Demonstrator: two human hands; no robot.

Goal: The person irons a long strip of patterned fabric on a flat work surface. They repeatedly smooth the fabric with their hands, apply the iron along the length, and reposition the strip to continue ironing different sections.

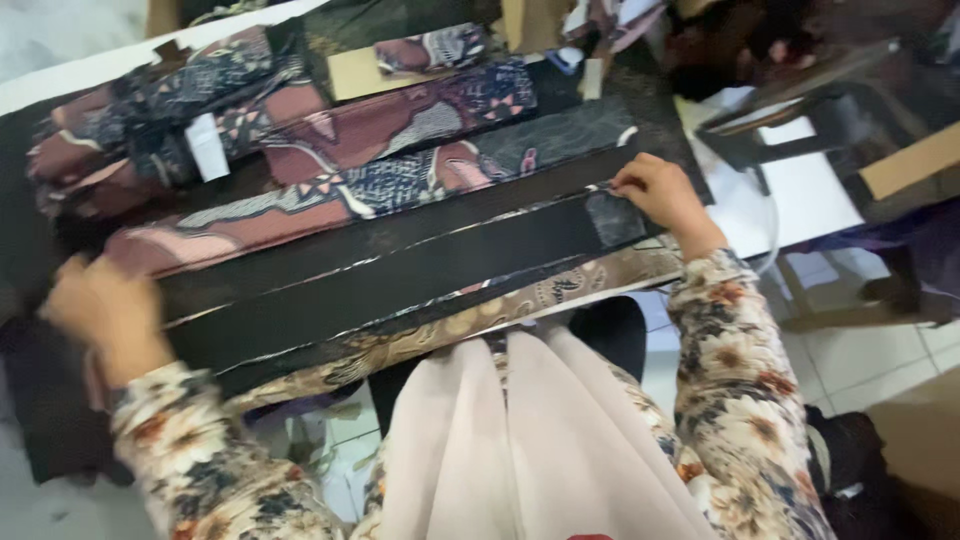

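My right hand (pixel 662 195) pinched the end of the black fabric strip (pixel 400 270) between its fingers. My left hand (pixel 105 315) gripped the opposite end, blurred; I couldn't tell its fingers' state.

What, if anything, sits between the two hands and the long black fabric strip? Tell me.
Nothing visible. The left hand is on one end of the black fabric strip and the right hand pinches the other end. The folded patterned fabrics lie behind it, farther from the person, not between.
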